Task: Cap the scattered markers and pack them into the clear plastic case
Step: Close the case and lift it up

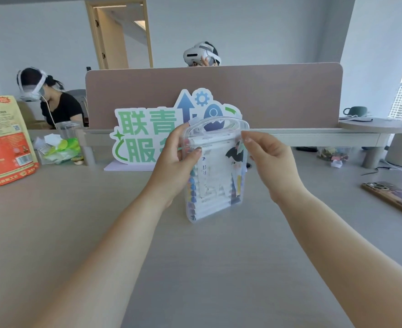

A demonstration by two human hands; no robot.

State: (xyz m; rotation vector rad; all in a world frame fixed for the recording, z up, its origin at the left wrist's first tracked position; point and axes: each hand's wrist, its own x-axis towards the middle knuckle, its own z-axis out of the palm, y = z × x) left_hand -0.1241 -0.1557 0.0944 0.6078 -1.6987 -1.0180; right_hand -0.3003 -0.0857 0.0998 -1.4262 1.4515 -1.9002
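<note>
I hold the clear plastic case upright above the middle of the desk, handle at the top. Inside it lie several markers stacked in a row, their coloured caps toward the left wall, behind a white printed insert with a cartoon figure. My left hand grips the case's upper left edge, thumb on the front and fingers behind. My right hand pinches the upper right edge near the handle with thumb and forefinger. No loose marker shows on the desk.
A green-lettered standing sign is right behind the case. An orange bag and a clear cup stand at the left, a phone lies at the right. Two people with headsets sit beyond the divider.
</note>
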